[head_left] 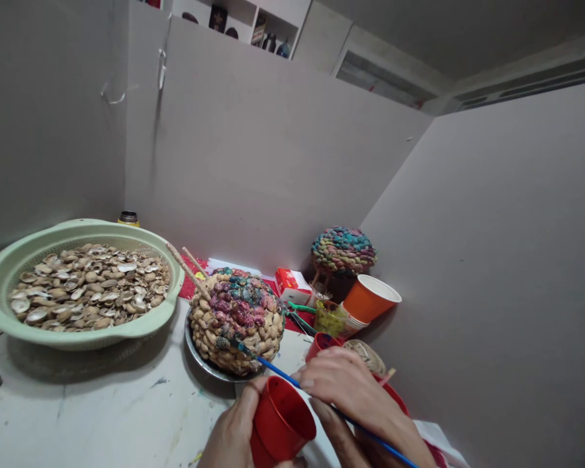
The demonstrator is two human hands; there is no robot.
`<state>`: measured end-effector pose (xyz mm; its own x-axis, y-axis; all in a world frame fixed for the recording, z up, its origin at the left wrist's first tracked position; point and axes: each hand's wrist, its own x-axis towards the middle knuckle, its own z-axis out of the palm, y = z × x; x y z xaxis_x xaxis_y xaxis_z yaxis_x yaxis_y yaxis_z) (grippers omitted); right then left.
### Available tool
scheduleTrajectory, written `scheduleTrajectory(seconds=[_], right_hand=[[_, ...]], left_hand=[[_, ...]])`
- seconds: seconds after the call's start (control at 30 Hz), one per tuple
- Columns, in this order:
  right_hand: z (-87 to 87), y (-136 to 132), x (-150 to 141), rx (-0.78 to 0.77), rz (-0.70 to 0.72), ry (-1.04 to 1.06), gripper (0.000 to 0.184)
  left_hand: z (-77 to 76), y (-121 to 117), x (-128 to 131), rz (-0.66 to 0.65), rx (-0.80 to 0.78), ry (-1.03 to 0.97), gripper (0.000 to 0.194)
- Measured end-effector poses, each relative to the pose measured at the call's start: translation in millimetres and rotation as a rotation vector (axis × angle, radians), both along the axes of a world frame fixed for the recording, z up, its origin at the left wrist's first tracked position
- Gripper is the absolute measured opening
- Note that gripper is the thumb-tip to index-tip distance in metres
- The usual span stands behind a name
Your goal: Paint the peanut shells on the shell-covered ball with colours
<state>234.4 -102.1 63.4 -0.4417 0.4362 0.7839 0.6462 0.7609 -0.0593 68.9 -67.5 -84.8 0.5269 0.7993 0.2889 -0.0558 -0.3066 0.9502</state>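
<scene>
Head view, single item: head-worn, facing forward and down over a white table (127, 403), toward a grey partition (263, 143) at twelve o'clock. Close range: left hand (233, 426) at seven o'clock, right hand (353, 383) at five.

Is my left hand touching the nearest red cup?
Touching. The head view shows your left hand gripping the nearest red cup, pressed against its side without any gap.

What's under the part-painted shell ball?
A metal bowl; its rim shows along the left and near side. The ball covers the bowl's inside, so anything else in there can't be seen.
</scene>
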Motion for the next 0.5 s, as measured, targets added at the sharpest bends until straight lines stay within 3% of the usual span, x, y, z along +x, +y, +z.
scheduleTrajectory(seconds=[0.23,0.5], right_hand=[[1.3,-6.2,1.8,-0.013,-0.061,0.056,0.021],[4.0,-5.2,3.1,-0.076,0.024,-0.021,0.029]], left_hand=[[2.1,0.7,-1.5,-0.013,-0.039,0.035,0.074],[-0.1,0.0,1.0,-0.002,0.011,0.001,0.077]])
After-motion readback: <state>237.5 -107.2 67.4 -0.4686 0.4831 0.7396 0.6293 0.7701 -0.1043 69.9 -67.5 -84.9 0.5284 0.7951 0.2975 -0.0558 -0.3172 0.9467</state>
